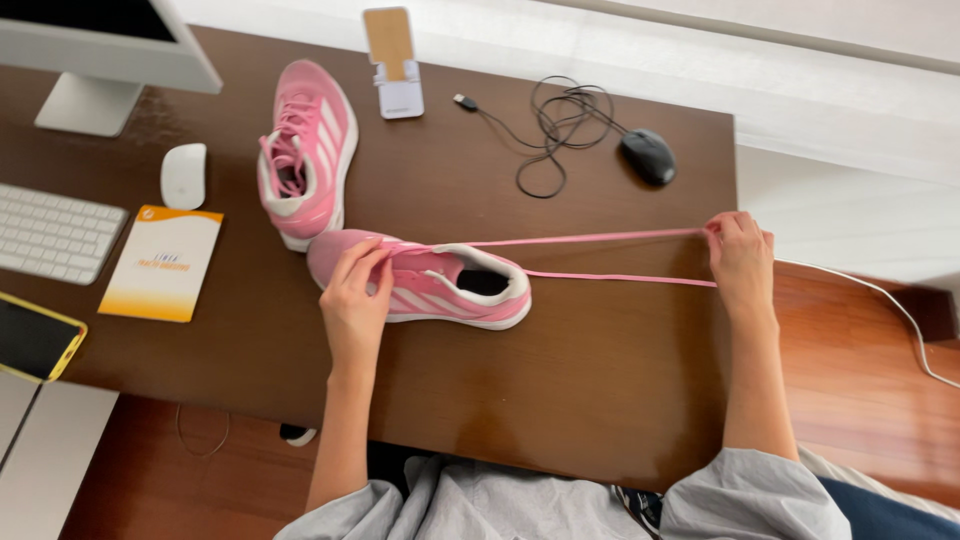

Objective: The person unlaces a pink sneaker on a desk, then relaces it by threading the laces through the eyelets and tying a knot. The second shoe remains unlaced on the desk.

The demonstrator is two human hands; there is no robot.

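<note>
here the pink and white cloth shoe (pixel 420 282) lies sideways on the brown wooden desk (pixel 560 380), toe left, left hand (pixel 355 300) fingers pressing it, right hand (pixel 741 262) fingers pinching its long pink lace (pixel 600 240) pulled right.

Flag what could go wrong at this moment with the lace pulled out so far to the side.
1. The right hand stretches both strands of the pink lace taut; the shoe, steadied only by the left hand at its toe end, might slide or tip.
2. The hand's grip sits at the desk edge, so a slipped lace end could drop off the side.
3. The wired mouse and its cable lie near the lace and could snag.
</note>
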